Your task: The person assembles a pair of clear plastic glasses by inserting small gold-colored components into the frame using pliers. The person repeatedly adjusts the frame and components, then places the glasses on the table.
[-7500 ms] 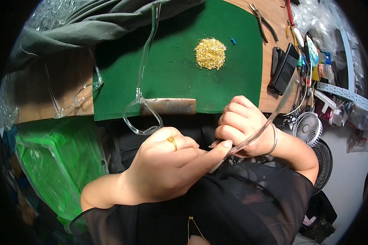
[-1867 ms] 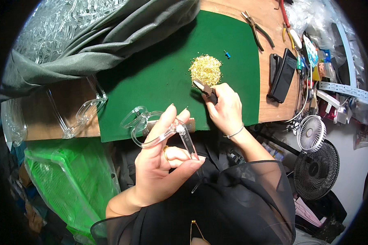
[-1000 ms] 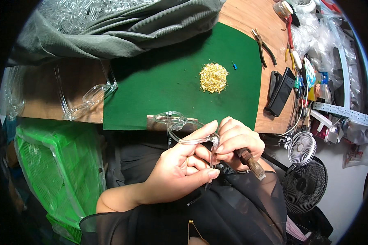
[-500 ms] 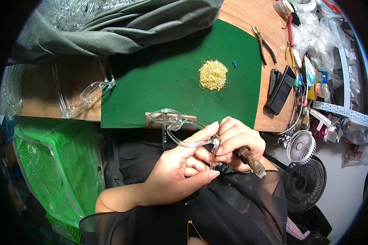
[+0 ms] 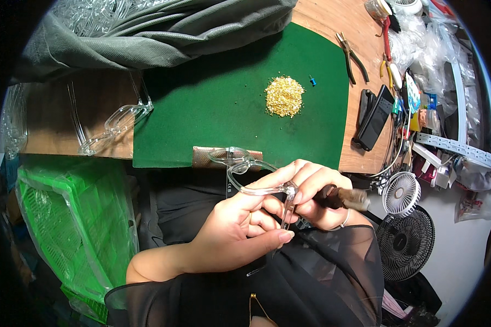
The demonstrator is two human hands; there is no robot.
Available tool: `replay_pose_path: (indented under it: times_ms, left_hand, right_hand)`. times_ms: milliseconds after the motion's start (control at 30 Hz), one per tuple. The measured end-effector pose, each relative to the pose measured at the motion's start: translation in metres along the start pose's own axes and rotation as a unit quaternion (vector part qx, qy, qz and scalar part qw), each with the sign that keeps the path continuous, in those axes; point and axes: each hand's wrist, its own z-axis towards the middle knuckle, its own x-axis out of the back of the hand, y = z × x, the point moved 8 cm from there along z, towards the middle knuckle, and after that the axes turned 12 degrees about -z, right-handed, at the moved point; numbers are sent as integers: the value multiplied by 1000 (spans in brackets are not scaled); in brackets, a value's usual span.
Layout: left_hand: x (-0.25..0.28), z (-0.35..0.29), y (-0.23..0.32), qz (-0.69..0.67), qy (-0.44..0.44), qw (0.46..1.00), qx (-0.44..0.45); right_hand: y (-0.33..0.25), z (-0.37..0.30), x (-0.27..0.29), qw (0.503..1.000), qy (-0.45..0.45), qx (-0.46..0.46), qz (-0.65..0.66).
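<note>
My left hand (image 5: pixel 237 231) is closed around a clear plastic eyeglass frame (image 5: pixel 251 191), thumb along one folded-down temple arm. The frame's front extends up and left, its far lens rim over the brown strip at the table edge. My right hand (image 5: pixel 319 193) grips a tool with a worn brown handle (image 5: pixel 341 197), whose butt end points right and is blurred. Right fingertips press at the frame's hinge corner; the tool's working tip is hidden by the fingers. Beyond my hands, a heap of tiny gold-coloured metal parts (image 5: pixel 283 97) lies on the green mat (image 5: pixel 202 114).
Another clear eyeglass frame (image 5: pixel 114 122) rests on the wood at left, beneath a grey cloth (image 5: pixel 163 41) by many clear frames. A blue pushpin (image 5: pixel 312 80), pliers (image 5: pixel 354 60) and a black phone (image 5: pixel 375 120) lie right. Green crate (image 5: pixel 76 218) lower left; fans (image 5: pixel 403 240) lower right.
My right hand has turned, swinging the tool's handle from pointing down-right to pointing nearly straight right. The eyeglass frame has shifted slightly right; my left hand keeps its grip.
</note>
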Motion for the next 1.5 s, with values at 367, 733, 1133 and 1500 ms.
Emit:
replay_pose_path:
  times_ms: [367, 733, 1133, 1500]
  left_hand:
    - [-2, -1, -3, -13, -6, 1000, 6]
    - [-3, -5, 1, 83, -19, 996, -10]
    - [-5, -4, 4, 80, -29, 996, -39]
    - [-1, -4, 1, 62, -19, 997, -50]
  right_hand:
    - [-5, -1, 0, 995, 1, 72, -73]
    - [-15, 1, -3, 967, -36, 119, -222]
    - [-14, -3, -2, 973, -9, 128, -193]
    - [-13, -1, -2, 974, -25, 138, -176]
